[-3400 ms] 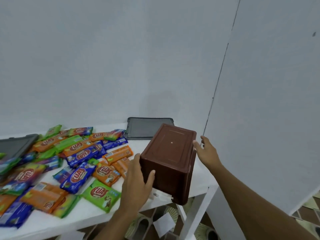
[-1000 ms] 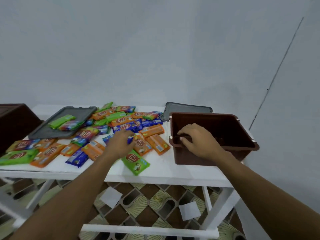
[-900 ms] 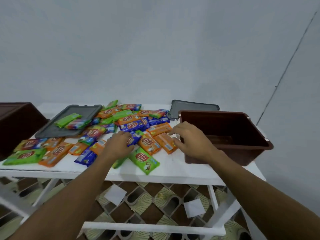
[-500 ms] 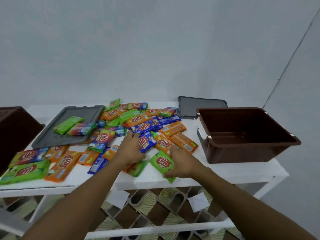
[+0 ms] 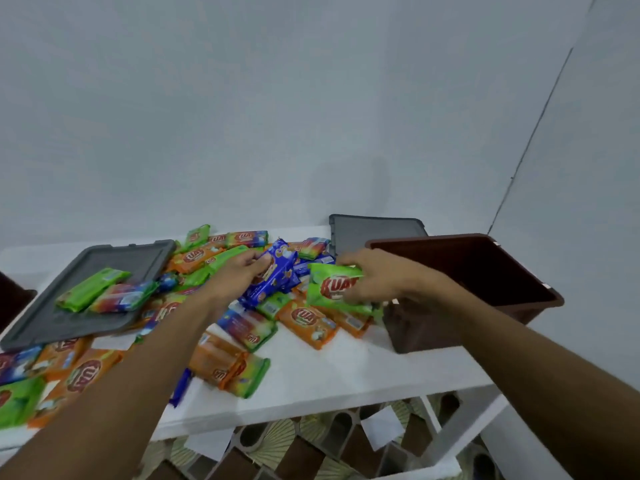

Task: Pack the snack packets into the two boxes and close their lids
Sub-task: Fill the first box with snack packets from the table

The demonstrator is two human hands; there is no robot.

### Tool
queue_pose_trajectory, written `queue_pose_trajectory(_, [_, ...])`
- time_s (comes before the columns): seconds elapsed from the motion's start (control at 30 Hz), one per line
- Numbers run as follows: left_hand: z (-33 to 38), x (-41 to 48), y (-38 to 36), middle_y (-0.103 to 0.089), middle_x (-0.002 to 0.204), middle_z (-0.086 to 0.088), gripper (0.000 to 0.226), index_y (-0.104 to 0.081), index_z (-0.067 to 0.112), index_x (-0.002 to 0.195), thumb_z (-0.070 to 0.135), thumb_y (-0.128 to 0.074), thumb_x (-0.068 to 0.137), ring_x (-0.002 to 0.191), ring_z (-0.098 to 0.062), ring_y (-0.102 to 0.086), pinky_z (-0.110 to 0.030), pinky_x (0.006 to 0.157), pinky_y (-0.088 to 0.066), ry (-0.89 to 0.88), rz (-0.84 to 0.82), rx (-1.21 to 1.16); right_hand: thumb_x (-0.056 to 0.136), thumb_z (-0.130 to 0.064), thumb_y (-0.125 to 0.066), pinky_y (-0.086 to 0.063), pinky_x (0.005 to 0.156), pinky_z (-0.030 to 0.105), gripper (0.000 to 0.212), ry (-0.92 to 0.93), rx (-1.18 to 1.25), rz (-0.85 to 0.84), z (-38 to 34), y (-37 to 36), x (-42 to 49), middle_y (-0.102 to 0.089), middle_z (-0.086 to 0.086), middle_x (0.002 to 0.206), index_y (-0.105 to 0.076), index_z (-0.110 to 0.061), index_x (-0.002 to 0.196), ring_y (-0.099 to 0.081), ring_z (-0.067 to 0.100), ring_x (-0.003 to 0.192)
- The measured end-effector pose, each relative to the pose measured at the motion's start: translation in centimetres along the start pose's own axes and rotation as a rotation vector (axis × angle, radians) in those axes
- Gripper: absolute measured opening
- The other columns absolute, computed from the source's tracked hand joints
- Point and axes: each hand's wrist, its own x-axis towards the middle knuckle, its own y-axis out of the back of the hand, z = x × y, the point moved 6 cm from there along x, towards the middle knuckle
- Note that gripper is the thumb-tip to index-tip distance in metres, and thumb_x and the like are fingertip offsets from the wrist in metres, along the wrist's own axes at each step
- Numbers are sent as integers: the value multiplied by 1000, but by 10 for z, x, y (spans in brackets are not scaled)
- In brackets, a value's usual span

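Several snack packets (image 5: 306,322) in orange, green and blue lie scattered over the white table (image 5: 346,375). My left hand (image 5: 239,275) grips a blue packet (image 5: 272,277), lifted above the pile. A green packet (image 5: 334,289) is held in my right hand (image 5: 377,277), just left of the open brown box (image 5: 485,282) at the table's right end. That box looks empty inside. The second brown box (image 5: 14,296) shows only as a dark corner at the far left edge.
One grey lid (image 5: 69,317) lies at the left with two packets (image 5: 104,296) on it. The other grey lid (image 5: 374,230) lies flat behind the right box. A wall runs close behind the table. The patterned floor (image 5: 311,452) shows below the front edge.
Both hands have lifted off the table, each taking a packet: the left a blue one, the right a green one, which has moved right toward the brown box.
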Motion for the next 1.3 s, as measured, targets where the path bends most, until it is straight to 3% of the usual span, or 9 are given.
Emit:
queue_pose_trajectory(0.1, [38, 14, -27, -69, 96, -18, 30, -62, 8, 100, 37, -56, 96, 79, -24, -60, -35, 71, -41, -103, -47, 143, 82, -23, -70, -47, 65, 19, 13, -34, 235, 72, 48, 47, -7, -69, -9, 89, -66, -27, 94, -64, 8, 75])
queue_pose_trajectory(0.2, [80, 25, -74, -71, 89, -11, 20, -66, 12, 97, 31, -57, 97, 72, -14, -59, -29, 67, -44, -207, -103, 273, 85, -19, -69, -49, 64, 23, 7, -88, 336, 113, 104, 81, -17, -73, -4, 84, -68, -21, 91, -66, 11, 71])
queue_pose_trajectory(0.43, [133, 56, -200, -70, 100, -1, 16, -64, 13, 108, 22, -59, 96, 90, -15, -66, -33, 81, -53, -357, -285, 466, 80, -32, -71, -52, 81, 39, 26, -140, -434, -9, 218, 94, -7, -66, -3, 100, -64, -28, 104, -60, 19, 90])
queue_pose_trajectory(0.63, [111, 85, -272, -66, 116, -7, 22, -63, 15, 111, 27, -63, 93, 98, -21, -61, -39, 87, -51, -299, -396, 982, 77, -28, -73, -53, 79, 38, 27, -105, -551, -159, 259, 68, 10, -61, -6, 102, -62, -35, 101, -60, 19, 92])
queue_pose_trajectory(0.73, [86, 88, -290, -59, 126, -7, 30, -60, 21, 120, 32, -62, 92, 110, -26, -58, -45, 93, -49, -174, -436, 1142, 81, -25, -72, -49, 74, 35, 34, -86, -593, -219, 272, 53, 18, -59, 0, 111, -62, -31, 113, -60, 23, 97])
queue_pose_trajectory(0.9, [87, 84, -304, -56, 127, -12, 31, -54, 16, 125, 16, -51, 95, 116, -35, -55, -46, 90, -42, -273, -230, 1554, 84, -22, -67, -43, 71, 33, 40, 0, -609, -93, 278, 52, 25, -58, 5, 117, -59, -25, 123, -60, 27, 99])
queue_pose_trajectory(1.0, [94, 88, -305, -60, 121, -9, 27, -58, 19, 118, 22, -59, 91, 109, -33, -59, -44, 83, -44, -337, -171, 1542, 80, -29, -74, -43, 70, 33, 40, 36, -584, -124, 277, 49, 28, -58, 4, 113, -61, -24, 117, -59, 25, 95])
queue_pose_trajectory(1.13, [73, 95, -309, -57, 124, -8, 53, -55, 19, 124, 39, -75, 79, 112, -31, -57, -40, 80, -43, -179, -379, 1524, 72, -42, -80, -47, 71, 34, 49, 105, -645, -173, 273, 33, 32, -59, 4, 110, -63, -21, 112, -59, 25, 94])
queue_pose_trajectory(1.3, [61, 102, -312, -53, 132, -10, 61, -50, 14, 132, 29, -77, 79, 118, -31, -54, -44, 90, -48, -184, -461, 1614, 72, -44, -80, -45, 69, 34, 54, 104, -665, -143, 277, 28, 35, -58, 6, 112, -58, -16, 112, -58, 25, 97])
